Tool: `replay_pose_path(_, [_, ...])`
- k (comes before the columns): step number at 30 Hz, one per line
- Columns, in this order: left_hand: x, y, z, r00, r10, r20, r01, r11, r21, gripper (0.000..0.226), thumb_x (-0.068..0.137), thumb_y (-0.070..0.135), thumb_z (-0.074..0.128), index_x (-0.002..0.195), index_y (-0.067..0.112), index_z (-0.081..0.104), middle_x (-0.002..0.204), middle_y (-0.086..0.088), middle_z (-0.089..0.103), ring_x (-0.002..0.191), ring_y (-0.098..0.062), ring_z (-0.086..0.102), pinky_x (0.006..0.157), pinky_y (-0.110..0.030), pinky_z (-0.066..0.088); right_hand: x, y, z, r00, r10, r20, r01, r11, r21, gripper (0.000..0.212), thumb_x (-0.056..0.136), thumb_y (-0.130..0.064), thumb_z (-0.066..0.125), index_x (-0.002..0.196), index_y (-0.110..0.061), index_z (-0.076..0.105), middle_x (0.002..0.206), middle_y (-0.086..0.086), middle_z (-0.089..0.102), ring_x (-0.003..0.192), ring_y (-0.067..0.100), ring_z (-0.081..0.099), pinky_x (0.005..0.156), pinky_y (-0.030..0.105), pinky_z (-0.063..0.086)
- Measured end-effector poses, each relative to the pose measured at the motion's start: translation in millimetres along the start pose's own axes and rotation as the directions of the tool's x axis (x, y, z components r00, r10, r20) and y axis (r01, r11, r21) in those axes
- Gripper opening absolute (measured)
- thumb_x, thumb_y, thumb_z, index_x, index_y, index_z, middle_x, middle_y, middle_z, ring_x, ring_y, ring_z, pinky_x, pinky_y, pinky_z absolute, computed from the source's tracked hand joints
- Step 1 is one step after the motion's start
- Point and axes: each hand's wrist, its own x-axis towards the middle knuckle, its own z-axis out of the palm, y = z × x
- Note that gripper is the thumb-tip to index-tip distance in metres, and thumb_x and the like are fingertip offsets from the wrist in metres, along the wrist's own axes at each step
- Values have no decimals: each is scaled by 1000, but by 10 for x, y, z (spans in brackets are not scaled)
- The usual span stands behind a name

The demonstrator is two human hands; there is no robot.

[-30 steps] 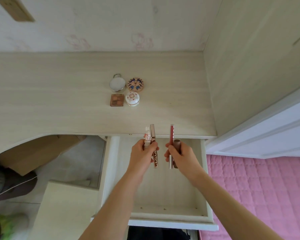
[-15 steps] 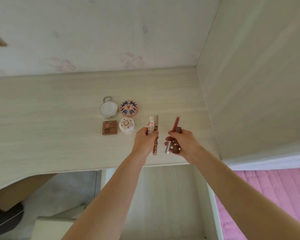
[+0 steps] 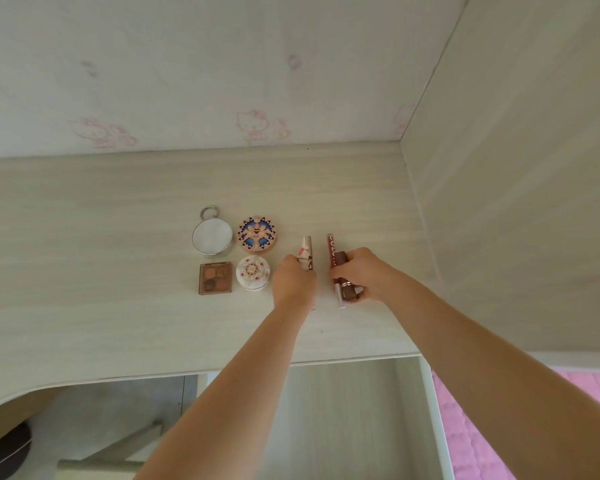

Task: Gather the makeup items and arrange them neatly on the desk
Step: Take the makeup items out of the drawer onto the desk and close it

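Two slim makeup tubes [image 3: 307, 252], one white with a small figure and one brown, are gripped in the curled fingers of the left hand [image 3: 294, 282] over the pale wooden desk [image 3: 84, 271], their tips pointing toward the back wall. Just to the right, a red lip gloss tube [image 3: 331, 249] with a silver end and a stubby brown lipstick [image 3: 346, 278] are clasped together in the right hand [image 3: 364, 275], low over the desktop; whether they touch the surface cannot be told. To the left of the hands, four items are laid out in a tidy square: a white round compact with a metal ring [image 3: 212, 235] at the back left, a round compact with a blue-and-peach pattern [image 3: 257, 233] beside it, a brown eyeshadow palette [image 3: 215, 278] at the front left, and a white round compact with red dots [image 3: 253, 271] at the front right. Faint pink cartoon cats are seen on the wallpaper [image 3: 253, 124] behind. An open drawer [image 3: 430, 410] is seen below the desk edge, with a pink quilted cover [image 3: 471, 438] to its right.
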Motion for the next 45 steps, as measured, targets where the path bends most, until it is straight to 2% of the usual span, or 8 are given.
replay_pose_path(7, [3,-46,-5,998,56,-21,-54,993,107,20,89,8,49,107,1,52,103,-16,62,87,-31,58,62,-34,40,116,-104,101,998,-12,-66,-1,981,-192,29,70,-10,78,95,-4,63,95,18,68,92,35,68,74,51,58])
replay_pose_path(16, [42,-74,-20,991,107,-79,-99,990,102,21,89,6,49,109,0,52,105,-17,60,95,-35,58,69,-41,46,137,-122,148,997,-61,-52,55,991,-124,18,74,-6,75,88,-4,63,91,19,66,79,32,67,71,52,59])
replay_pose_path(22, [31,-135,-16,979,185,-80,-167,968,188,28,91,12,57,114,0,50,116,-14,49,103,-30,52,80,-36,43,105,-94,152,963,-244,-118,159,860,-486,21,77,-21,73,76,-9,57,70,4,58,77,26,61,62,30,51])
replay_pose_path(30, [-42,-140,22,970,225,-95,-196,949,247,30,90,14,57,114,-3,52,115,-15,47,101,-31,52,79,-36,45,97,-80,191,941,-303,-148,185,830,-526,24,81,-21,68,69,-13,48,62,-2,50,62,18,53,43,18,31])
replay_pose_path(35, [-104,-197,52,958,269,-103,-232,932,280,31,89,15,58,114,-1,51,113,-15,47,106,-32,49,85,-38,45,84,-29,181,937,-317,-147,202,834,-514,22,79,-13,68,64,-11,52,64,7,58,72,30,67,66,40,57])
replay_pose_path(41, [-167,-270,51,942,325,-87,-286,910,301,32,88,14,56,116,-1,51,110,-16,51,105,-32,49,84,-39,46,46,62,128,929,-342,-144,209,802,-559,24,83,-14,57,60,-8,54,56,9,56,54,26,56,61,34,52])
replay_pose_path(43, [-199,-300,60,940,328,-94,-290,914,283,30,87,11,56,114,-1,51,109,-16,52,104,-33,50,82,-39,46,17,104,116,920,-354,-167,205,800,-564,27,85,-16,54,59,-8,54,54,9,55,57,27,55,62,33,49])
replay_pose_path(45, [-232,-341,61,931,353,-97,-310,901,302,29,87,12,55,113,1,52,108,-14,54,104,-31,51,81,-38,46,-11,163,92,915,-360,-180,207,804,-558,18,87,-16,54,80,-4,65,75,11,65,72,28,62,70,35,50])
